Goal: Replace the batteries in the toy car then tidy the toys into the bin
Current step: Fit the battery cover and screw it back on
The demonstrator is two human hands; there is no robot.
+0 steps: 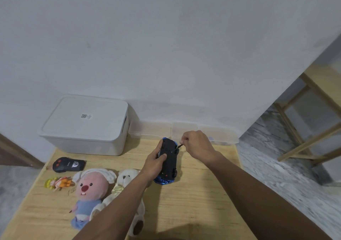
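Nearest, at about 7 o'clock on the wooden table (193, 212), lie a white teddy bear (129, 180), partly under the left forearm, and just left of it a pink plush beaver (90, 188) in a blue outfit. A small orange-and-yellow doll figure (59, 183) lies at 8 o'clock, with a black remote controller (67, 164) just beyond it.

At the centre the blue toy car (168, 161) lies upside down, its black underside showing. The left hand (154, 164) grips the car's left side, thumb curled over the underside. The right hand (198, 145), at 1 o'clock from the car, pinches a small screwdriver (180, 145) whose tip meets the underside.

Farther, at 10 o'clock, stands the lidded white storage bin (86, 125) against the wall. Clear plastic boxes (186, 130) line the wall at 12 o'clock.
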